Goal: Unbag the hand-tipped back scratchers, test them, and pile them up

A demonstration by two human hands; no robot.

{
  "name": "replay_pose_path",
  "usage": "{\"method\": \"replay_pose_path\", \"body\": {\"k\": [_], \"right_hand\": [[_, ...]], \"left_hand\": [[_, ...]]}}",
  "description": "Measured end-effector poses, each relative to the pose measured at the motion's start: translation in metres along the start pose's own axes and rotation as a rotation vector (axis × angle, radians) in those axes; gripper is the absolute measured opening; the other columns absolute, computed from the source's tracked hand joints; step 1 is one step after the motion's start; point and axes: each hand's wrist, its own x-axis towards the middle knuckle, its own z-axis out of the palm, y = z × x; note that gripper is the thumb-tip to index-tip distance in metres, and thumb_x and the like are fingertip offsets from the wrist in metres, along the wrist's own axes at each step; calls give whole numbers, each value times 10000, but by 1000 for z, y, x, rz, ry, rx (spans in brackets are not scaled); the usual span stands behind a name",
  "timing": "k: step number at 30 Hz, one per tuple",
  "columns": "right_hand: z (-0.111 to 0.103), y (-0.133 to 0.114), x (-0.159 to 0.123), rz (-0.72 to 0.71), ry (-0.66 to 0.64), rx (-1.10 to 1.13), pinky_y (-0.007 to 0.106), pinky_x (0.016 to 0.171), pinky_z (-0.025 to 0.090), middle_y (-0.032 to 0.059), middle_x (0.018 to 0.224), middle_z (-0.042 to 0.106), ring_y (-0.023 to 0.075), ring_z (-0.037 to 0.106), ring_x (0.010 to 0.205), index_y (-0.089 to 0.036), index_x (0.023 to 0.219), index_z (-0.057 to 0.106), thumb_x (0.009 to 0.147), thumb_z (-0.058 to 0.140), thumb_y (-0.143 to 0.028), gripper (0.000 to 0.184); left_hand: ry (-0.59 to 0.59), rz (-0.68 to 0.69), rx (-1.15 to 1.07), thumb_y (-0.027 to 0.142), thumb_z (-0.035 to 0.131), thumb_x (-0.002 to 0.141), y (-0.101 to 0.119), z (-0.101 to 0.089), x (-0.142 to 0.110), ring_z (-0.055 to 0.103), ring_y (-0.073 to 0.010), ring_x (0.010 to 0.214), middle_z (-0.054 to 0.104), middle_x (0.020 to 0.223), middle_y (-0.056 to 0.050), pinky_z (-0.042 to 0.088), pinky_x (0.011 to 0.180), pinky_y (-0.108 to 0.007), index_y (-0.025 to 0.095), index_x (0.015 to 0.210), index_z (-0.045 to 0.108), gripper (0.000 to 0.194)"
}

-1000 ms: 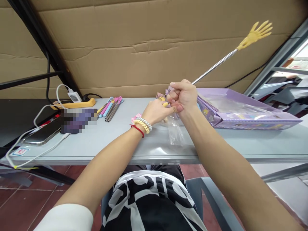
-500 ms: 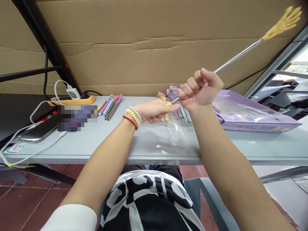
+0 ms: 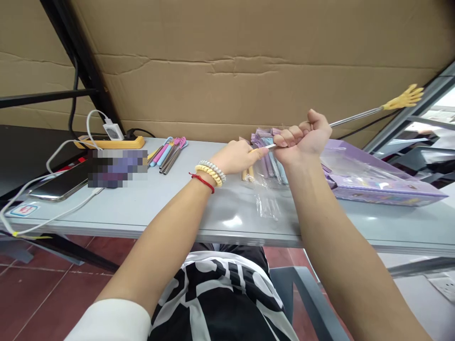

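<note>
Both my hands are on a telescopic back scratcher (image 3: 355,117) with a metal rod and a yellow hand-shaped head, which points to the right near the metal frame. My left hand (image 3: 237,157) is closed around its yellow handle end, thumb along it. My right hand (image 3: 302,137), palm up, has its fingers wrapped around the rod; a short length of metal shows between the hands. Beneath them lie bagged purple and blue back scratchers (image 3: 270,163) and a clear plastic bag (image 3: 266,201). Several loose back scratchers (image 3: 168,154) lie further left on the table.
A purple display box (image 3: 387,194) stands at the right on the grey table (image 3: 159,208). On the left are a phone (image 3: 60,184), white cables, a blurred-out item and a yellow power strip (image 3: 137,142). Cardboard (image 3: 220,94) rises behind the table.
The scratcher's yellow head has swung downward, and the rod lies flatter. My left fingers have closed further around the handle. Less of the rod shows beyond my right hand.
</note>
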Motion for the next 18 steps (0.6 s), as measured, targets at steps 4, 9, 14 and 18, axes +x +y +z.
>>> {"method": "replay_pose_path", "body": {"k": [4, 9, 14, 18], "right_hand": [[-12, -7, 4, 55, -308, -18, 241, 351, 151, -75, 430, 8, 71, 40, 369, -208, 544, 76, 864, 383, -427, 495], [-22, -15, 4, -6, -676, -73, 229, 383, 194, -74, 447, 18, 58, 81, 371, -197, 513, 82, 829, 462, -424, 544], [-11, 4, -6, 7, -535, -95, 234, 432, 309, -66, 420, 214, 66, 291, 378, -186, 501, 181, 785, 537, -307, 472], [-4, 30, -13, 61, -439, -160, 246, 457, 374, -66, 424, 272, 70, 370, 397, -188, 491, 213, 712, 637, -247, 482]], "left_hand": [[-278, -178, -273, 677, 466, 796, 1, -9, -7, 209, -66, 398, 220, 471, 45, 166, 416, -252, 202, 519, 320, 569], [-498, -236, -530, 700, 465, 771, -10, -14, -13, 135, -54, 373, 197, 481, 57, 88, 362, -234, 209, 544, 341, 555], [-266, -109, -493, 586, 435, 860, -19, 2, -5, 164, -52, 407, 224, 499, 56, 122, 406, -232, 190, 571, 368, 496], [-12, 11, -435, 418, 484, 890, -21, 16, 0, 290, -67, 482, 326, 548, 44, 254, 497, -237, 169, 646, 448, 350]]}}
